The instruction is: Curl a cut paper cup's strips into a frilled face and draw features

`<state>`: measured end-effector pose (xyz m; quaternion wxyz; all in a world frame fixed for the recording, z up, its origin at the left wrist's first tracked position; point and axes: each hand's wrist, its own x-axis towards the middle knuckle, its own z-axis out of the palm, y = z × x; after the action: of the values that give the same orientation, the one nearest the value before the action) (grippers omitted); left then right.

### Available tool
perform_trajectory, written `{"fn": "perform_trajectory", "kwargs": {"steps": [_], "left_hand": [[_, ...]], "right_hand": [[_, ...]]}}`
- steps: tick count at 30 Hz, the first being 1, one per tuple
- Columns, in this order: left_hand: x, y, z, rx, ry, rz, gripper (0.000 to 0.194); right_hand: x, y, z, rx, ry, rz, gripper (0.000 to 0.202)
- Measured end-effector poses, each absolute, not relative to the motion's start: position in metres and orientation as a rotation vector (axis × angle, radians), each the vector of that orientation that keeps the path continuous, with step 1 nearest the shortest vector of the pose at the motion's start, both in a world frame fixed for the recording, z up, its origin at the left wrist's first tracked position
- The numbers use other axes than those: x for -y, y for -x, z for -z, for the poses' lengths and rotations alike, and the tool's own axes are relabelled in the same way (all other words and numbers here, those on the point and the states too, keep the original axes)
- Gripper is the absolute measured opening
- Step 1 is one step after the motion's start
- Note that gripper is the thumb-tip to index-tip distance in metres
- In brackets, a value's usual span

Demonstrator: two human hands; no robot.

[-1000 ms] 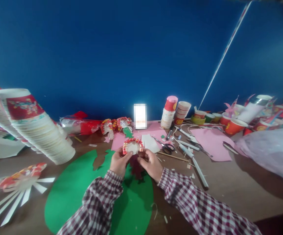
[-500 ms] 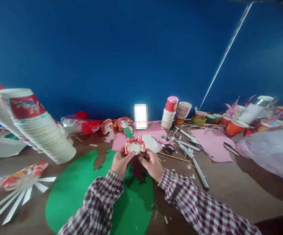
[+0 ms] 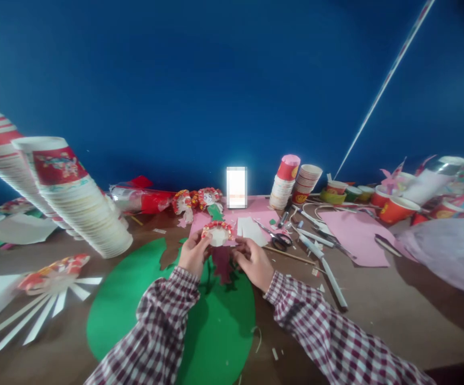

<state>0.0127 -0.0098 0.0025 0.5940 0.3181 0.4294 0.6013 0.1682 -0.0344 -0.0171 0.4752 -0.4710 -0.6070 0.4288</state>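
Between my hands is a round paper piece point(image 3: 217, 235) with a pale centre and a folded red and yellow rim. My left hand point(image 3: 194, 253) pinches its left edge. My right hand point(image 3: 255, 263) is just to its right, apart from it, with thumb and fingers parted. Below the piece, a dark red paper cutout point(image 3: 222, 263) reaches over the large green paper point(image 3: 219, 331). Farther back lie two similar decorated figures, one with a green body point(image 3: 216, 212), on pink paper point(image 3: 260, 208).
Tall tilted paper-cup stacks point(image 3: 83, 208) stand at left, beside a strip-cut cup point(image 3: 53, 283). Scissors point(image 3: 280, 241), a glue gun point(image 3: 310, 245), a wooden stick point(image 3: 290, 255) and pink paper point(image 3: 352, 235) lie right. More cups point(image 3: 398, 210) and a plastic bag point(image 3: 452, 251) are farther right.
My right hand has let go of the round piece and moved slightly right. The piece stays in my left hand, a little farther left. The whole view has shifted slightly.
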Motion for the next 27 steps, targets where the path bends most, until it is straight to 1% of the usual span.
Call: {"fn": "perform_trajectory", "kwargs": {"steps": [5,8,11,15,20,27], "left_hand": [[0.001,0.005,-0.002,-1.016,-0.713,-1.464,0.034],[0.0,0.009,-0.001,-1.015,-0.707,-1.465,0.034],[0.001,0.008,-0.002,-1.018,-0.695,-1.455,0.033],[0.004,0.004,-0.006,-1.015,-0.691,-1.447,0.03],[0.005,0.003,-0.006,-1.008,-0.699,-1.457,0.028],[0.004,0.003,-0.004,-0.996,-0.74,-1.442,0.03]], "right_hand": [[0.023,-0.19,0.005,1.766,1.272,-0.518,0.023],[0.013,-0.207,-0.002,1.897,1.45,-0.101,0.03],[0.009,-0.219,-0.002,1.948,1.666,0.107,0.037],[0.007,-0.223,0.002,2.004,1.838,0.146,0.042],[0.005,-0.224,0.007,2.0,1.851,0.102,0.045],[0.003,-0.221,0.006,1.876,1.716,0.006,0.03]]}}
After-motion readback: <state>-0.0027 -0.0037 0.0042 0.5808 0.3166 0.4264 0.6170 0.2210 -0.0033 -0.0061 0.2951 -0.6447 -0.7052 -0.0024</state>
